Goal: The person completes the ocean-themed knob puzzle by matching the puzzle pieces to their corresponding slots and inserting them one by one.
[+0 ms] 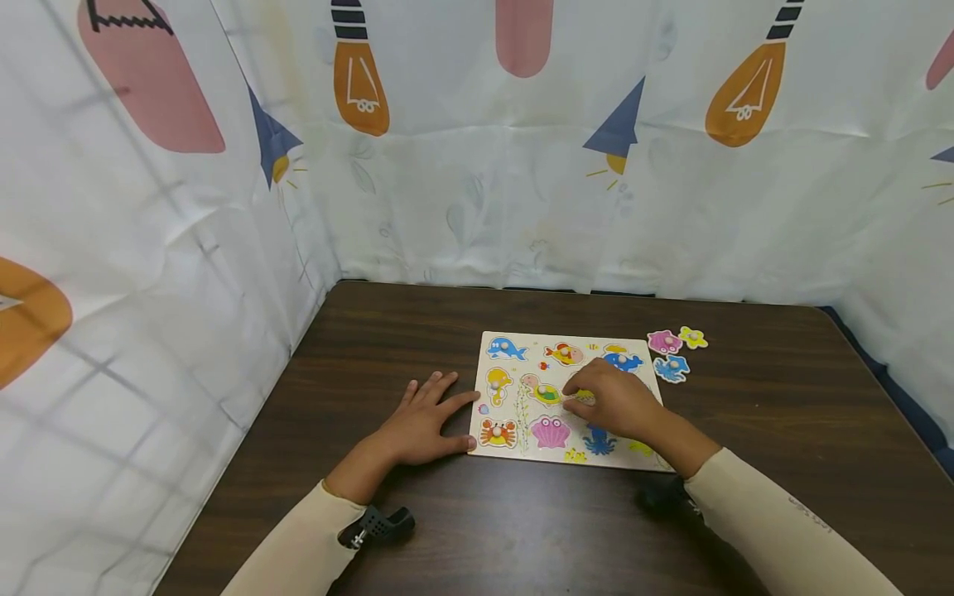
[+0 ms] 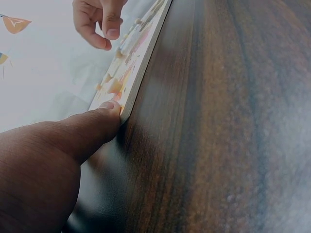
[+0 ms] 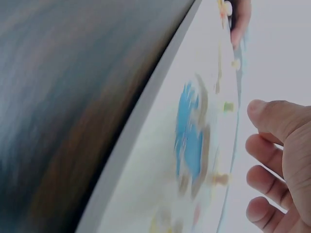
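Observation:
A pale wooden peg puzzle board (image 1: 522, 454) with sea-animal pictures lies on the table. My left hand (image 1: 423, 429) rests at its left edge with fingers spread; in the left wrist view the thumb (image 2: 104, 114) touches the board's corner. Over the board's right half hovers my right hand (image 1: 614, 399), fingers loosely bent and apart; the right wrist view shows nothing between them. Near it are a green turtle piece (image 1: 547, 394) and a blue whale (image 1: 622, 361). A crab piece (image 1: 498, 433) and a pink shell (image 1: 550, 431) lie along the near side. The right hand hides part of the board.
Beyond the board's right edge lie loose pieces: a pink one (image 1: 665, 342), a yellow one (image 1: 693, 337) and a blue octopus (image 1: 672, 369). The dark wooden table (image 1: 402, 331) is bordered by white printed cloth (image 1: 477, 207) at the back and left.

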Available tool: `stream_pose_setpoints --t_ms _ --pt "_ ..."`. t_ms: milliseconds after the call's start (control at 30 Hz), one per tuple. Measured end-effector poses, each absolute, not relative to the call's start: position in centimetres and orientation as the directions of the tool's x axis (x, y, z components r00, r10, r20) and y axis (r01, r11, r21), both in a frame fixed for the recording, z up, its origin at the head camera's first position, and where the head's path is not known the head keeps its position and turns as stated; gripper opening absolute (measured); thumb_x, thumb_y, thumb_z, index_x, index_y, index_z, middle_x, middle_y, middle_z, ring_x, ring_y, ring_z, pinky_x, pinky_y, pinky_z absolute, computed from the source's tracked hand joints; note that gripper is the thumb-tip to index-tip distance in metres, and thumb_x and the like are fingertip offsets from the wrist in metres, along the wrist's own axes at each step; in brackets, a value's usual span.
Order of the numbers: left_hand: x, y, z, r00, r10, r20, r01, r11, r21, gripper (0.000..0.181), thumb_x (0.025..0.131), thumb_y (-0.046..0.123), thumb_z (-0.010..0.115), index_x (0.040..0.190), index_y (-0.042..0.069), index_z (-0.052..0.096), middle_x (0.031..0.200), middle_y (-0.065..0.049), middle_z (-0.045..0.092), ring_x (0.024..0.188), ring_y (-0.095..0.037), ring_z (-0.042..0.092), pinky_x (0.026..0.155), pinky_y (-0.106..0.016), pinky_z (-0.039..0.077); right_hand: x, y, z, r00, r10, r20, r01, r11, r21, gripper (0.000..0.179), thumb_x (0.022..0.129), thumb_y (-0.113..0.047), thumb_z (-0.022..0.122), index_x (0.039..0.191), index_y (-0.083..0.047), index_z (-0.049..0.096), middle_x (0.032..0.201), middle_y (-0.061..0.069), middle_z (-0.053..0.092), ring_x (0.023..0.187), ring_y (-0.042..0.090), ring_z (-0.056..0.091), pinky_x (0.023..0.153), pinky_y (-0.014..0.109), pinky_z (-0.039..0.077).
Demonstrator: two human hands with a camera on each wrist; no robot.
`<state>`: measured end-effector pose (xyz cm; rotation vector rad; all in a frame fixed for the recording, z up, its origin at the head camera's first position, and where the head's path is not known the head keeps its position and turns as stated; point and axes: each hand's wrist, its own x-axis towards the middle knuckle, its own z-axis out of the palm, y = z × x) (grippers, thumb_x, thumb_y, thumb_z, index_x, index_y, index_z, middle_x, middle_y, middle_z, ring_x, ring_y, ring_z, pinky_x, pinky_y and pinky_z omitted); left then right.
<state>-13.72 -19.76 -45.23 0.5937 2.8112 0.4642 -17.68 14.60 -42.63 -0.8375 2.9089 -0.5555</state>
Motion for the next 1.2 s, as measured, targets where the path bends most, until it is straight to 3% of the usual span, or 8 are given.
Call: stream_pose_setpoints --t_ms 300,500,667,1100,1200 --pt "-13.8 -19.8 -45.4 -0.89 0.429 -0.156 0.354 0.865 0.356 0.079 0.09 0.07 0.061 0.158 0.036 0.04 0.169 -0.008 0.018 0.156 -0.033 0.006 0.122 -0.058 0.0 -18.9 17.9 -43.1 -0.875 -0.481 0.056 -0.469 0.811 -0.35 0.02 0.091 -0.033 0.08 0.105 -0.02 0.08 0.106 -0.003 0.07 0.102 0.02 0.06 0.076 0.039 0.055" --pt "-13.8 -19.8 -45.4 -0.891 0.427 -0.157 0.352 0.866 0.356 0.079 0.09 0.07 0.062 0.158 0.036 0.04 0.169 -0.008 0.019 0.156 -0.033 0.007 0.122 -0.058 0.0 -20.0 20.3 -43.0 -0.901 -0.43 0.057 -0.42 0.833 -0.359 0.022 0.091 -0.028 0.08 0.108 -0.013 0.079 0.108 0.004 0.071 0.106 0.027 0.063 0.085 0.05 0.055" --pt "-13.8 -19.9 -45.5 -0.893 0.421 -0.16 0.347 0.869 0.352 0.079 0.09 0.071 0.061 0.158 0.037 0.04 0.169 -0.008 0.018 0.156 -0.032 0.006 0.122 -0.058 0.0 -21.4 22.6 -42.7 -0.921 -0.387 0.051 -0.379 0.854 -0.357 0.024 0.092 -0.024 0.08 0.11 -0.009 0.079 0.106 0.004 0.073 0.097 0.025 0.064 0.074 0.046 0.056" --pt "-13.7 -19.8 -45.1 -0.891 0.427 -0.156 0.351 0.864 0.362 0.076 0.091 0.068 0.063 0.157 0.035 0.042 0.169 -0.009 0.019 0.156 -0.034 0.007 0.122 -0.059 0.002 -23.8 26.9 -43.1 -0.956 -0.294 0.017 -0.285 0.911 -0.299 0.031 0.098 -0.024 0.072 0.12 -0.002 0.073 0.113 0.016 0.072 0.102 0.032 0.059 0.079 0.056 0.055" --pt "-13.7 -19.8 -45.0 -0.889 0.433 -0.15 0.357 0.859 0.367 0.075 0.092 0.067 0.063 0.157 0.035 0.043 0.169 -0.01 0.02 0.156 -0.035 0.008 0.121 -0.06 0.003 -24.3 27.5 -43.3 -0.962 -0.272 0.017 -0.264 0.914 -0.309 0.034 0.098 -0.026 0.071 0.121 0.0 0.072 0.114 0.019 0.071 0.098 0.032 0.06 0.073 0.051 0.057"
